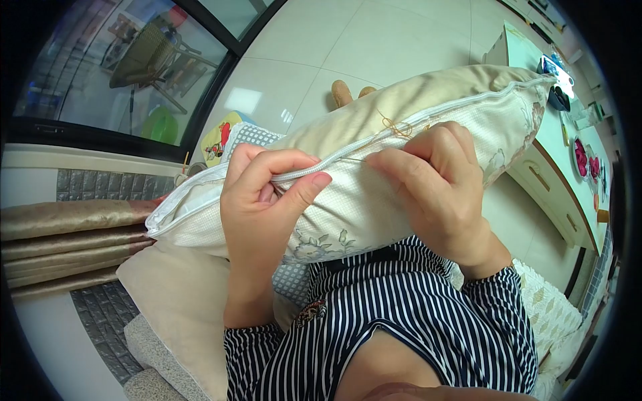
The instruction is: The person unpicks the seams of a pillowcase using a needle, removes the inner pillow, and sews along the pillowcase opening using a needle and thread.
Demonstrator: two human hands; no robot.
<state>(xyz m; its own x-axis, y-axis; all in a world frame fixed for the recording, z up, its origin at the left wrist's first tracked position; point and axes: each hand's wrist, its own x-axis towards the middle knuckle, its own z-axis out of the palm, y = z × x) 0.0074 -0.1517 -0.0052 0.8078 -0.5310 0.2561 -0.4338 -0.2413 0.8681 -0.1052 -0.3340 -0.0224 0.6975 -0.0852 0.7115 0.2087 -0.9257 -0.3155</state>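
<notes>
A cream cushion (394, 194) with a flower pattern lies across my lap, its white zipper (414, 122) running along the upper edge. My left hand (264, 190) pinches the zipper edge of the cushion between thumb and fingers. Close to it, my right hand (438, 187) is closed in a pinch on a thin needle (349, 159) that points left toward the zipper. A tangle of golden-brown thread (396, 127) rests on the cushion just above my right hand. Whether the needle tip is in the fabric is too small to tell.
A low cabinet (545, 160) with a pale green top stands on the right, bearing a phone (560, 70) and pink items (580, 158). Gathered curtain (73, 234) hangs at the left. A beige cushion (177, 287) lies beside me. Glass doors (127, 73) stand at upper left.
</notes>
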